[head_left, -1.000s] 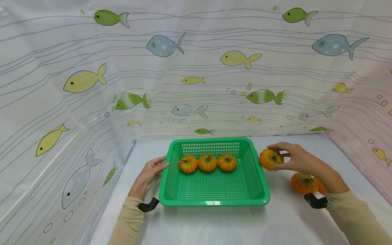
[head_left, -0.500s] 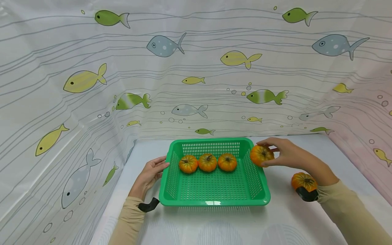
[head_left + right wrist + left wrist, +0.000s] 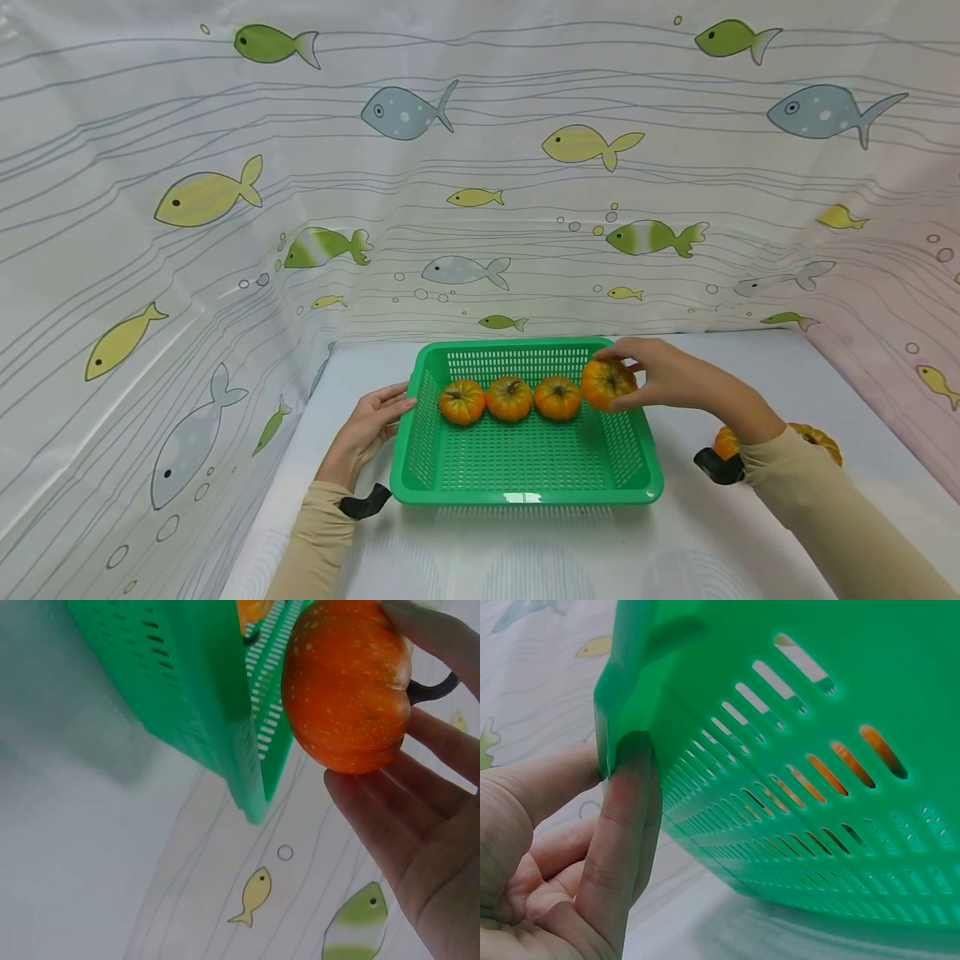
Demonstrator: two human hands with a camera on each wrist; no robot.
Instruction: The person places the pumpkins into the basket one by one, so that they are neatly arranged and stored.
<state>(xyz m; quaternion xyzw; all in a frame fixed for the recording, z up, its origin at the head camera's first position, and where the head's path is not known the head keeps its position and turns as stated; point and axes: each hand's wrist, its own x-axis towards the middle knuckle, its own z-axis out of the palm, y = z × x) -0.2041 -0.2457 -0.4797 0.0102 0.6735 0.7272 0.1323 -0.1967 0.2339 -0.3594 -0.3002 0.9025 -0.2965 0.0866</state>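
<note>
A small orange pumpkin (image 3: 605, 384) is held in my right hand (image 3: 663, 377), thumb on one side and fingers on the other. It hangs over the right end of a green plastic basket (image 3: 525, 497). Its dark stem (image 3: 433, 691) points toward the palm in the right wrist view. Inside the basket, three similar pumpkins (image 3: 508, 397) sit in a row along the back. My left hand (image 3: 367, 427) grips the basket's left rim; the left wrist view shows thumb and fingers pinching the rim (image 3: 615, 705).
More pumpkins (image 3: 817, 440) lie on the white table at the right, partly hidden behind the right forearm and its black wrist mount (image 3: 720, 466). A fish-patterned sheet (image 3: 480, 225) hangs behind the table and along its sides.
My right hand has carried the pumpkin leftward from outside the basket, across its right rim, to beside the row. The left hand has stayed on the left rim.
</note>
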